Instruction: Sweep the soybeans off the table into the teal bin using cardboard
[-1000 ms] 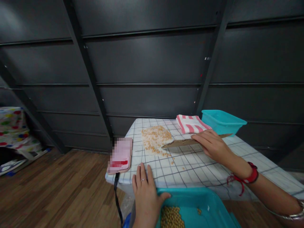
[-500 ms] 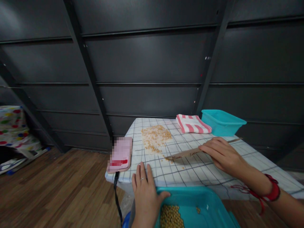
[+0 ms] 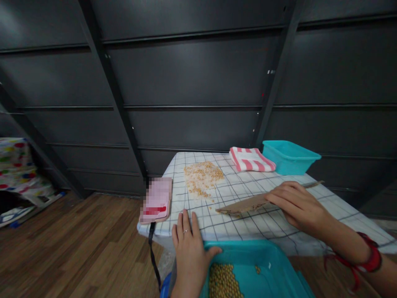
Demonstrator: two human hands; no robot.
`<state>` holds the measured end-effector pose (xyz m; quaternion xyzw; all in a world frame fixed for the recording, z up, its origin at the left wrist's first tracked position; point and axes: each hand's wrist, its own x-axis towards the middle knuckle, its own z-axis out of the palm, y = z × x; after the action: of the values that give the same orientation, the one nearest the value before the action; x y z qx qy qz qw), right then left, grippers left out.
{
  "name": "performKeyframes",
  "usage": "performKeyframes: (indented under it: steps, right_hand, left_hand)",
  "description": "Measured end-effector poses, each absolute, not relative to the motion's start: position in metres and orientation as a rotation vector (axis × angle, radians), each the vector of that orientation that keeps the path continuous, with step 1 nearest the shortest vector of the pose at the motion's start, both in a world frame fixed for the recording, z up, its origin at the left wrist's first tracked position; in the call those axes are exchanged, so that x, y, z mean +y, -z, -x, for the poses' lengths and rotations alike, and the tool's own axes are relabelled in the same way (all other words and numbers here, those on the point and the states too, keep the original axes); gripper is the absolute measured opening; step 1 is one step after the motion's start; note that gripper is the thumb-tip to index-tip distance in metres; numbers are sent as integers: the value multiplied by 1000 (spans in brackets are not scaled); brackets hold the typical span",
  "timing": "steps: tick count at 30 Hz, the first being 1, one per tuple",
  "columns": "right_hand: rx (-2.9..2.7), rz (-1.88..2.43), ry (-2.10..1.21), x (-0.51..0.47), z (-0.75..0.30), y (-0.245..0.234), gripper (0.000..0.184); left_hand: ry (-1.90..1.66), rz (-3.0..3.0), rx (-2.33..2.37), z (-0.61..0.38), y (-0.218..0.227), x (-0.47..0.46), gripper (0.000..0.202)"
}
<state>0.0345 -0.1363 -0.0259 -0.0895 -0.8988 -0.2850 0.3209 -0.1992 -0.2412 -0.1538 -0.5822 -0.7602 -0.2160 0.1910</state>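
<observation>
My right hand (image 3: 299,205) grips a strip of cardboard (image 3: 245,205) by its upper edge, with the lower edge down at the checked tablecloth. A few loose beans lie near the strip's left end. Beyond it, a spread of yellow soybeans mixed with white grains (image 3: 203,178) covers part of the cloth. My left hand (image 3: 190,254) lies with fingers stretched out over the table's front edge, its thumb on the rim of a teal plastic bin (image 3: 266,248). Inside that bin, a heap of soybeans (image 3: 223,281) sits at the left and a few more lie apart.
A second teal bin (image 3: 290,157) stands at the back right beside a folded pink-and-white striped towel (image 3: 252,159). A pink phone-like case (image 3: 158,198) with a black strap rests at the table's left edge. Behind the table (image 3: 248,227) rises a dark metal wall (image 3: 192,74).
My right hand has drawn the cardboard strip right and slightly toward me, away from the bean spread. My left hand stays in place on the table edge and bin.
</observation>
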Motion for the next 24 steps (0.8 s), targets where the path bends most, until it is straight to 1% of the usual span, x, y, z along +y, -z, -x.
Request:
performKeyframes:
  steps: [4, 12, 17, 24]
  right_hand:
    - [-2355, 269, 745, -136, -35, 26, 36]
    - [-2390, 266, 743, -142, -33, 26, 33]
    - [-2396, 265, 748, -149, -35, 24, 33]
    - [-2404, 372, 782, -151, -47, 23, 38]
  left_hand:
    - [601, 1631, -2143, 199, 154, -241, 97]
    - [599, 1637, -2170, 199, 155, -240, 91]
    - [614, 1658, -2191, 199, 155, -240, 92]
    - [579, 1651, -2197, 198, 150, -242, 89]
